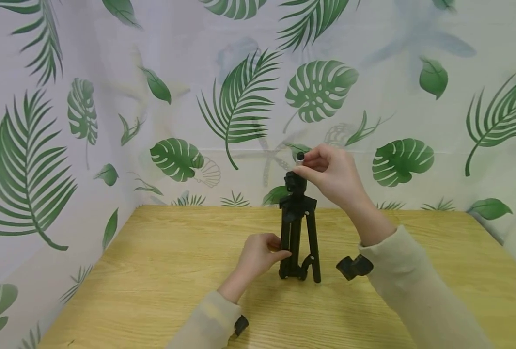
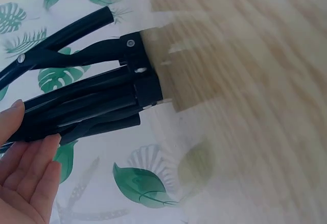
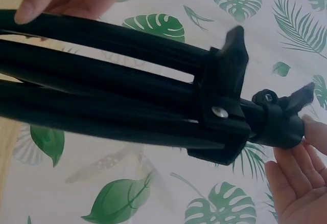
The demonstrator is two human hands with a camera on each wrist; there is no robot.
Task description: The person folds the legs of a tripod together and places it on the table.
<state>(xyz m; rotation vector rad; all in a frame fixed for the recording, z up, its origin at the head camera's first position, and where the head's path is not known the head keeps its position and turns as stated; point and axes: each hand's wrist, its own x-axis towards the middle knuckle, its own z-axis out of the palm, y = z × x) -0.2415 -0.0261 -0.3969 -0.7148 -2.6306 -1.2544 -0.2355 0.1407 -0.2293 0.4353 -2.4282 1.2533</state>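
A black tripod stand [image 1: 293, 228] stands upright on the wooden table, its legs mostly folded in. One leg [image 1: 313, 242] angles slightly outward on the right side. My left hand [image 1: 258, 254] holds the folded legs low down, thumb on the near side; the left wrist view shows its fingers [image 2: 43, 168] behind the tubes. At the top, my right hand [image 1: 338, 174] pinches the short silver post with a black tip [image 1: 300, 159] between thumb and fingers. In the right wrist view, a black collar with a clamp knob [image 3: 278, 124] sits close to that hand.
The wooden table [image 1: 166, 271] ends at a wall cloth [image 1: 175, 116] printed with green leaves. Black wrist-camera mounts [image 1: 354, 267] hang at both sleeves, the right one beside the tripod's feet in the head view.
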